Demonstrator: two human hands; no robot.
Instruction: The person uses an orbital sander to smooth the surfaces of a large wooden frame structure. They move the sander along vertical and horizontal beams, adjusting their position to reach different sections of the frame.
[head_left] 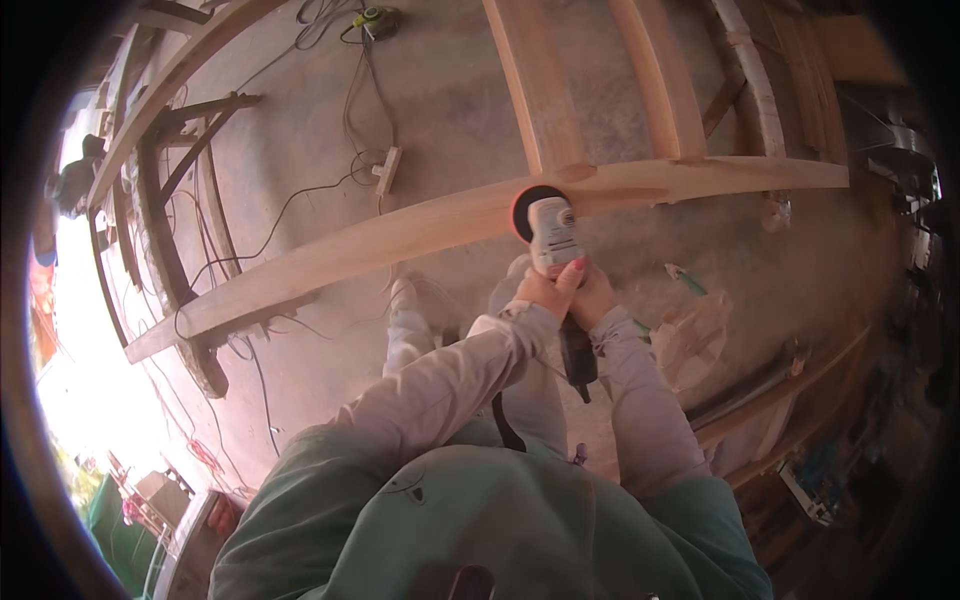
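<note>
My left hand point(543, 293) and my right hand point(596, 297) are side by side, both closed around the body of a disc sander point(553, 238). It has a light grey housing, a round black head with a red rim, and a dark rear end from which a cord seems to run. The head lies against the near edge of a long wooden plank point(420, 235), or just above it; which one I cannot tell. Pale and smooth, the plank stretches across in front of me.
Two wooden boards point(540, 90) run away from the plank at the far side. A timber trestle point(165, 230) carries its left end. Cords and a power strip point(388, 170) lie on the dusty floor point(300, 130). A green-handled tool point(686, 279) lies right of my hands.
</note>
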